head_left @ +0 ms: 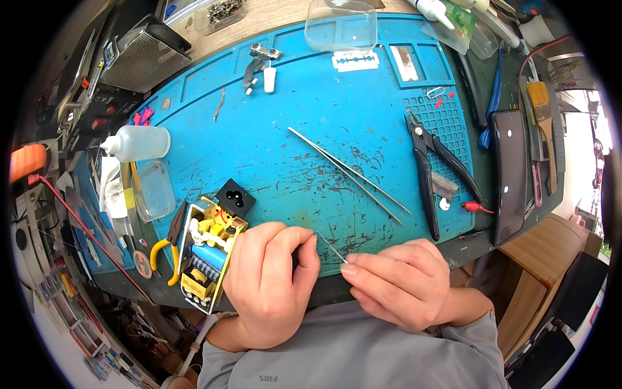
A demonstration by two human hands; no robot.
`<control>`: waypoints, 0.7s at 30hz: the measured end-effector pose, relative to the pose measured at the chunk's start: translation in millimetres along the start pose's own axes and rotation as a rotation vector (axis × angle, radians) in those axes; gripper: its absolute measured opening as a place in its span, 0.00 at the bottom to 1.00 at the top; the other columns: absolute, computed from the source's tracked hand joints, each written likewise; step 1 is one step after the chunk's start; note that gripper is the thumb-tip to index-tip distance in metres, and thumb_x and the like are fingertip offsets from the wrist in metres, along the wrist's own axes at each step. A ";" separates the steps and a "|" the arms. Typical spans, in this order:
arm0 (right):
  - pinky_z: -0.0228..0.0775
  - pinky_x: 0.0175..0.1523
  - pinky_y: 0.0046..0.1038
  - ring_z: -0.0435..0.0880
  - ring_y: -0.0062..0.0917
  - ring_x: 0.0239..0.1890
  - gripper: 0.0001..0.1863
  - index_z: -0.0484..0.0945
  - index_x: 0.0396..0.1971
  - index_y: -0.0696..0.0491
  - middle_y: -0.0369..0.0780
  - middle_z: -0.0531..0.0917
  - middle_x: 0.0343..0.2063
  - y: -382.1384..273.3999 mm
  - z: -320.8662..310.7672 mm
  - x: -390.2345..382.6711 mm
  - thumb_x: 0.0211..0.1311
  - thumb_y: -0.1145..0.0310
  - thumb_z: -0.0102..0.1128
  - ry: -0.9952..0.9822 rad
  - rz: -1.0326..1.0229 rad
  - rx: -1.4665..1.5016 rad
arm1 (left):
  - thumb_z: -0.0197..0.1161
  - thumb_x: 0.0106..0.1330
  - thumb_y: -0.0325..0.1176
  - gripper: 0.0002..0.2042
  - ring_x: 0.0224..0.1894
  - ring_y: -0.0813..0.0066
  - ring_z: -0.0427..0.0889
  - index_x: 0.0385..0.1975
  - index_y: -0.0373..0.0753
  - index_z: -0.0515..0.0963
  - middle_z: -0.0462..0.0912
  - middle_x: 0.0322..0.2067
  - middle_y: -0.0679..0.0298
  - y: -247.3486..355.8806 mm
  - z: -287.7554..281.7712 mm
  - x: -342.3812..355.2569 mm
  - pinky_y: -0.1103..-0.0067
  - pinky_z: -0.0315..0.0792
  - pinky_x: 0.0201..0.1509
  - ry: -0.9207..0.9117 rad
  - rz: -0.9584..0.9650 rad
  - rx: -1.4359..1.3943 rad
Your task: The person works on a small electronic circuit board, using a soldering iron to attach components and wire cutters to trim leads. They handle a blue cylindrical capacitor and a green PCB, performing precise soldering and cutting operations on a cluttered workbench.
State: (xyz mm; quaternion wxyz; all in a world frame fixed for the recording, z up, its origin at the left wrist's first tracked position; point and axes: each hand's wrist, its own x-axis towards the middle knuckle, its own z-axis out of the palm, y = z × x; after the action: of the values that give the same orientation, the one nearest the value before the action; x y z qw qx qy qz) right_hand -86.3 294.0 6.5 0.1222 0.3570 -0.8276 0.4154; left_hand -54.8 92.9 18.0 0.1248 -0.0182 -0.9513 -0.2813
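Note:
A thin silvery wire stretches between my two hands over the front edge of the blue mat. My right hand pinches its near end between thumb and fingers. My left hand is closed, its thumb and forefinger pressed together where the far end of the wire meets them. Beside my left hand stands an open power supply board with a blue capacitor, yellow-wrapped parts and a black power socket. Yellow-handled pliers lie against its left side. Metal tweezers rest on the mat beyond my hands.
Black side cutters and a dark phone lie to the right. At left are a squeeze bottle and a clear tray. A razor blade and a clear box sit at the back of the work mat.

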 end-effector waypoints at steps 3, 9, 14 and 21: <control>0.64 0.29 0.21 0.83 0.19 0.29 0.20 0.90 0.43 0.54 0.34 0.90 0.38 -0.1 1.0 0.1 0.46 0.78 0.76 0.005 0.001 -0.015 | 0.76 0.56 0.21 0.11 0.34 0.59 0.81 0.37 0.35 0.82 0.81 0.36 0.58 0.1 -0.5 0.0 0.68 0.76 0.34 -0.003 -0.001 -0.004; 0.64 0.29 0.21 0.83 0.19 0.28 0.19 0.90 0.43 0.54 0.34 0.90 0.38 -0.9 -0.2 0.1 0.46 0.78 0.76 -0.007 0.005 -0.012 | 0.76 0.56 0.21 0.11 0.33 0.59 0.81 0.37 0.34 0.83 0.81 0.35 0.58 -0.3 0.3 -0.2 0.68 0.76 0.34 0.004 0.004 -0.001; 0.65 0.29 0.21 0.83 0.19 0.28 0.20 0.90 0.44 0.54 0.34 0.90 0.38 -0.3 0.7 -1.2 0.46 0.77 0.75 0.011 0.001 0.000 | 0.76 0.56 0.21 0.11 0.33 0.59 0.81 0.37 0.34 0.83 0.81 0.35 0.58 -1.2 0.3 -0.6 0.68 0.75 0.34 0.007 0.006 -0.004; 0.65 0.29 0.21 0.83 0.19 0.29 0.20 0.90 0.44 0.54 0.34 0.90 0.38 -0.4 1.4 -2.9 0.45 0.77 0.75 0.015 0.027 0.008 | 0.77 0.55 0.21 0.11 0.31 0.61 0.79 0.37 0.35 0.84 0.81 0.35 0.59 -2.6 0.4 -2.7 0.70 0.73 0.32 0.028 0.053 0.033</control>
State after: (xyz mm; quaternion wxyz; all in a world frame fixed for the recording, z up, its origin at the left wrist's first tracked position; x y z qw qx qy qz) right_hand -83.8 294.2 4.4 0.1212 0.3433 -0.8298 0.4230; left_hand -52.5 91.0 15.7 0.1461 -0.0375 -0.9531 -0.2625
